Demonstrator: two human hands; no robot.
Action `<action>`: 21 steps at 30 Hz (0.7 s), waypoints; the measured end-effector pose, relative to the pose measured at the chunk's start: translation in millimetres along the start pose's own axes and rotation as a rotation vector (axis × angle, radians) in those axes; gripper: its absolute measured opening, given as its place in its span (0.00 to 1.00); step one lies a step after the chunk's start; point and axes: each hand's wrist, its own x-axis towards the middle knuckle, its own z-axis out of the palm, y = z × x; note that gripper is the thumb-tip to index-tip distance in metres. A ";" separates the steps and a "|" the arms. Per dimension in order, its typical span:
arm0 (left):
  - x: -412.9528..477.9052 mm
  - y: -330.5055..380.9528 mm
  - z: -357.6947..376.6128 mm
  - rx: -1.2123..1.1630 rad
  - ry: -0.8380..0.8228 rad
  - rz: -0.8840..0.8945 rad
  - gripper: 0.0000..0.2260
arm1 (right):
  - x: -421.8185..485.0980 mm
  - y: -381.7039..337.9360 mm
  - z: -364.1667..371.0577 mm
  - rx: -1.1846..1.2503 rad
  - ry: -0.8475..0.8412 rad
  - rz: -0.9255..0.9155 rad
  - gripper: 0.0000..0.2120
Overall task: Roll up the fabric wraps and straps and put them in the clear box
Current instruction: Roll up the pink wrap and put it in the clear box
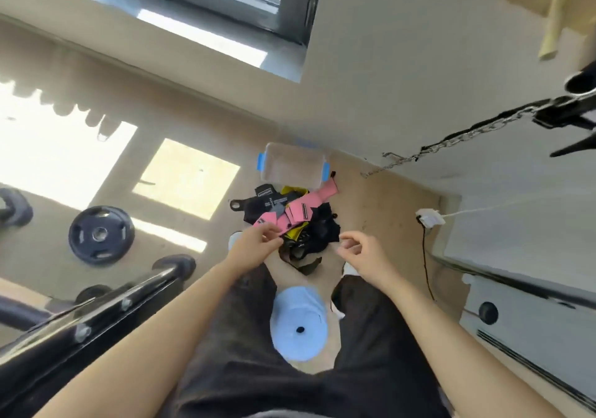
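Strong daylight comes through a window (pixel 206 1) at the top and falls as blown-out white patches on the floor (pixel 371 211) at left, edged by scalloped shadows. Elsewhere the light is soft and even. Wide-angle distortion bends lines near the edges. The whole view is slightly soft, and the left hand (pixel 258 245) and right hand (pixel 362 253) are smeared.

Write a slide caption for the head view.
Left hand and right hand reach for the strap pile before the clear box.

Mid-frame, the pile mixes pink wraps (pixel 298 212), black straps (pixel 325 224) and yellow fabric (pixel 295 235). The clear box (pixel 293 166) has blue clips (pixel 260 161). The floor (pixel 387 211) is beige, the plate (pixel 101 234) at left black, the disc (pixel 298 324) at lower centre pale blue.
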 end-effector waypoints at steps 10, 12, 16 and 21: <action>234.6 -115.1 53.7 -0.066 0.118 -0.157 0.08 | 322.2 57.6 74.8 -0.241 -0.158 -0.106 0.17; 280.6 -157.4 80.5 -0.006 0.148 -0.176 0.10 | 376.4 93.5 105.1 -0.331 -0.221 -0.126 0.22; 352.2 -237.6 133.2 0.231 0.215 -0.203 0.19 | 446.6 172.3 153.6 -0.504 -0.364 -0.190 0.34; 402.8 -288.7 161.2 0.540 0.155 -0.159 0.35 | 497.8 208.9 181.2 -0.686 -0.425 -0.359 0.29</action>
